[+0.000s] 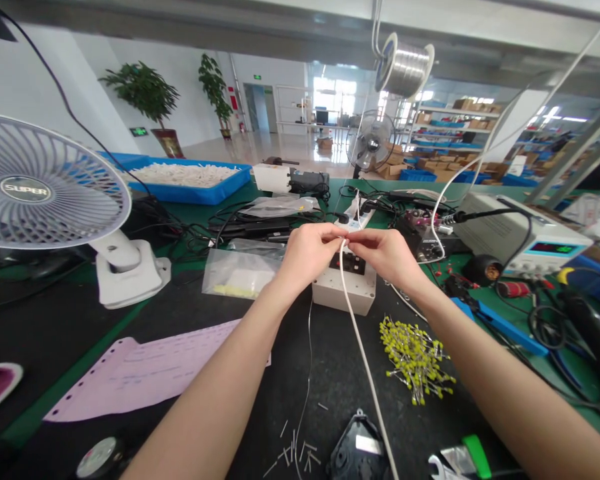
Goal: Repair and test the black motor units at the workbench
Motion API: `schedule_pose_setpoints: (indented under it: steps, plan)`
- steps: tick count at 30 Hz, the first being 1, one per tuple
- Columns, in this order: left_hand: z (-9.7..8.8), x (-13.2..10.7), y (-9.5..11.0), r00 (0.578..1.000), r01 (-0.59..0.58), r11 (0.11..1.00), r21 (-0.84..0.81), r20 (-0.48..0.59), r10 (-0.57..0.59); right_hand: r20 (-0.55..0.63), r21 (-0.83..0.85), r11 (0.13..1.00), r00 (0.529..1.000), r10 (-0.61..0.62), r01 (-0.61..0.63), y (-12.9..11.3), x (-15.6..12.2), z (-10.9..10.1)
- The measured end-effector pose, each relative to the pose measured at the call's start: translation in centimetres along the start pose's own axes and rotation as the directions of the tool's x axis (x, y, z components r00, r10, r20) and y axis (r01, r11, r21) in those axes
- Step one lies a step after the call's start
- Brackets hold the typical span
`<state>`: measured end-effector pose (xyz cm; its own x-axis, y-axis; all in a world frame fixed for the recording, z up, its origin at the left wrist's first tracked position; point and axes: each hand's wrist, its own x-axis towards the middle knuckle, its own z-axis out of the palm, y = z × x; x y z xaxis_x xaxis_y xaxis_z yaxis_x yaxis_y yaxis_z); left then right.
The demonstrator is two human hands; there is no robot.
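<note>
My left hand point(307, 255) and my right hand point(386, 255) meet over a beige box point(344, 293) with a dark top. Fingertips of both are pinched together at the upper end of a white cable point(360, 337), which runs down toward me across the black mat. The exact spot they grip is partly hidden by the fingers. Just left of the cable hangs a thin wire point(309, 360). To the right of the box lies a pile of small yellow-headed parts with metal leads point(415, 360). A black plastic housing point(359, 447) sits at the near edge.
At left stand a white fan point(27, 190) and a pink sheet point(150, 370). A plastic bag point(237, 273) lies beside my left forearm. A solder spool point(405, 67) hangs above. Right are a bench instrument point(525, 233), blue-handled tool point(510, 327) and tangled cords. Metal clippings point(300, 453) lie in front.
</note>
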<state>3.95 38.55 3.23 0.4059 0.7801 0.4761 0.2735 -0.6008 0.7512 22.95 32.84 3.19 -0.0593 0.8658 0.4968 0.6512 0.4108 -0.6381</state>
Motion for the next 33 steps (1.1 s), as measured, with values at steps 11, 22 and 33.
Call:
schedule_pose_setpoints:
  steps: [11,22,33]
  plan:
    - [1.0,0.1,-1.5,0.999,-0.034,0.992,0.121,0.036,0.030,-0.066,-0.100,0.993,0.996,0.059,-0.066,1.2,-0.3,0.4]
    - [0.6,0.3,-0.6,0.994,-0.072,0.965,0.252,0.095,0.049,-0.069,-0.074,0.992,0.993,0.099,-0.104,1.7,-0.2,0.6]
    - [0.4,0.4,-0.8,0.990,-0.118,0.928,0.353,0.112,0.083,-0.093,-0.136,0.981,0.988,0.123,-0.135,0.8,-0.3,0.6]
